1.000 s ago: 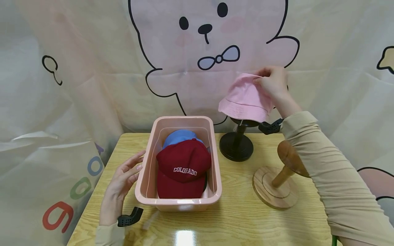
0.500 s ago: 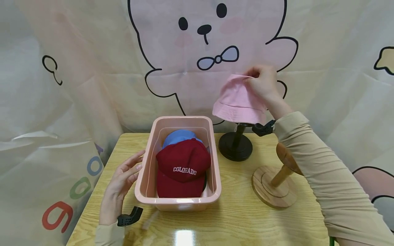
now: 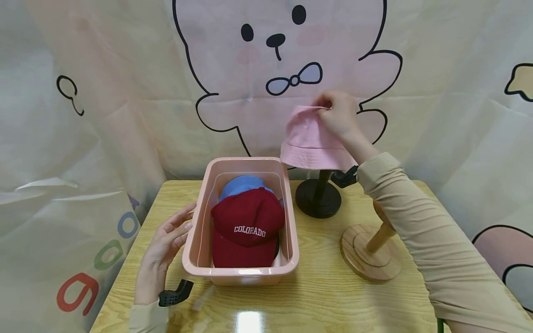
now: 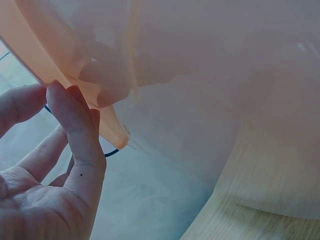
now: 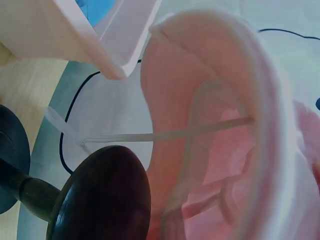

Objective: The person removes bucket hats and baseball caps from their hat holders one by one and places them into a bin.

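Note:
My right hand [image 3: 339,113] pinches the crown of a pink bucket hat [image 3: 310,134], brim down, in front of the curtain. In the right wrist view, the glossy black head of a hat stand [image 5: 102,195] is outside the hat's opening, and a thin clear strip [image 5: 120,138] hangs from inside the hat. My left hand [image 3: 160,247] rests its fingertips at the left rim of a pink plastic bin [image 3: 241,272], fingers loosely bent. Inside the bin a maroon COLORADO cap [image 3: 250,224] lies over a blue hat [image 3: 243,183].
The black stand's round base [image 3: 318,199] is just right of the bin on the wooden table [image 3: 329,300]. Nearer and farther right, a wooden hat stand [image 3: 370,252] is partly covered by my right sleeve. A printed curtain [image 3: 233,125] hangs behind the table.
My right hand has carried the pink bucket hat left and slightly downward in the head view, toward the bin's far right corner. My left hand and the bin stay put.

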`<state>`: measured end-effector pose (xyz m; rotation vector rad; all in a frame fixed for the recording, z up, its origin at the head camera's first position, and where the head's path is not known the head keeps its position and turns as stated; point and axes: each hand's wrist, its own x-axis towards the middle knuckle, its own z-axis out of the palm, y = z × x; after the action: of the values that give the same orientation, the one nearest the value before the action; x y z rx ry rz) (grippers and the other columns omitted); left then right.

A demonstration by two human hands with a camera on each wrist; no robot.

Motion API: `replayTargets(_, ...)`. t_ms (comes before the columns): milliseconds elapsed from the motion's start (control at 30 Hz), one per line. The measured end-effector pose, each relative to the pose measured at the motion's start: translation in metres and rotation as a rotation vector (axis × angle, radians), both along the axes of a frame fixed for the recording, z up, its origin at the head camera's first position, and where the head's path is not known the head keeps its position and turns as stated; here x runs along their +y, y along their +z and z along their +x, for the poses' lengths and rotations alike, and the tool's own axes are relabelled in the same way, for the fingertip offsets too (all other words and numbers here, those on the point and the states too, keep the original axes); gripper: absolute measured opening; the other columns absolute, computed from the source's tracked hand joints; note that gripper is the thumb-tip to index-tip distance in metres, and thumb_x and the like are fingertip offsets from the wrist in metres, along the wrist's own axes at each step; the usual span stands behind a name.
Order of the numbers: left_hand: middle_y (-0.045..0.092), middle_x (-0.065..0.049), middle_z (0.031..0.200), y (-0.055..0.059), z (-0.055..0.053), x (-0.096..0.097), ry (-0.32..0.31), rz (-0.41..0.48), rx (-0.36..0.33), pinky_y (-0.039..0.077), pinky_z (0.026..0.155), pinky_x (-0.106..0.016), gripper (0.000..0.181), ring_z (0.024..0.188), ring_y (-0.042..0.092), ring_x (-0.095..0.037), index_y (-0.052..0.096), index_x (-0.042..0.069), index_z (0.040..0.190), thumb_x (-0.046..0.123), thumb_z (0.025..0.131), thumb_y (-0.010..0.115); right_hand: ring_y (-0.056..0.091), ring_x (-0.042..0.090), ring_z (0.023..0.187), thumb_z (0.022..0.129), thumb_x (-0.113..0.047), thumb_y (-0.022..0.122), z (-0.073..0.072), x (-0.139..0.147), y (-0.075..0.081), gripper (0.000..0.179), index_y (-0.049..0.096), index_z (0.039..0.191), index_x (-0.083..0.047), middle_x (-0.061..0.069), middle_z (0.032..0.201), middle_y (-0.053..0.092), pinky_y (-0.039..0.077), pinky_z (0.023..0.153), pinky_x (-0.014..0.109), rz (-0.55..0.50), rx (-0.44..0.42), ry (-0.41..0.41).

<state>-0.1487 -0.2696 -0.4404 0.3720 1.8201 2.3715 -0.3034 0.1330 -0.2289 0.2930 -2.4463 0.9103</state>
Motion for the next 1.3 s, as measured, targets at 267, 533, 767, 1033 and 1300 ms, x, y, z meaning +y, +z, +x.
replayTargets(267,0.061,0.006,0.115,0.0,0.0,-0.001,-0.001,0.003,-0.003,0.057,0.083,-0.022,0.043,0.099,0.065,-0.005,0.058,0.018,0.133,-0.001,0.097,0.045,0.053,0.008,0.078,0.081,0.004,0.057,0.007,-0.01,0.006,0.018,0.072,0.089,-0.002,0.016,0.09,0.071,0.039,0.074,0.02,0.005,0.133,0.048)
replayTargets(533,0.061,0.007,0.115,0.0,0.001,-0.002,-0.001,0.002,-0.006,0.056,0.083,-0.021,0.043,0.098,0.065,-0.004,0.057,0.018,0.135,-0.001,0.098,0.044,0.045,-0.007,0.071,0.082,0.004,0.058,0.022,-0.02,0.015,0.018,0.073,0.088,-0.003,0.012,0.086,0.069,0.035,0.068,0.012,-0.02,0.188,0.095)
replayTargets(767,0.061,0.007,0.114,0.001,0.001,-0.003,0.002,0.011,-0.021,0.056,0.083,-0.021,0.042,0.099,0.065,-0.004,0.057,0.017,0.135,0.0,0.097,0.046,0.05,0.002,0.076,0.084,0.004,0.057,0.039,-0.034,0.023,0.017,0.072,0.089,-0.003,0.012,0.088,0.068,0.037,0.069,0.013,-0.043,0.178,0.125)
replayTargets(1033,0.062,0.007,0.115,0.001,0.0,-0.004,-0.007,0.015,-0.017,0.056,0.083,-0.021,0.042,0.099,0.066,-0.004,0.058,0.019,0.134,0.0,0.098,0.046,0.053,0.005,0.078,0.084,0.004,0.057,0.059,-0.047,0.029,0.017,0.072,0.09,-0.004,0.007,0.09,0.067,0.039,0.07,0.015,-0.075,0.166,0.184)
replayTargets(1300,0.061,0.008,0.116,0.0,-0.001,-0.005,-0.014,0.009,-0.016,0.056,0.084,-0.021,0.042,0.1,0.065,-0.004,0.058,0.019,0.133,0.001,0.098,0.046,0.054,0.008,0.08,0.084,0.003,0.061,0.081,-0.061,0.034,0.015,0.072,0.091,-0.006,0.002,0.088,0.064,0.04,0.072,0.019,-0.163,0.091,0.25)
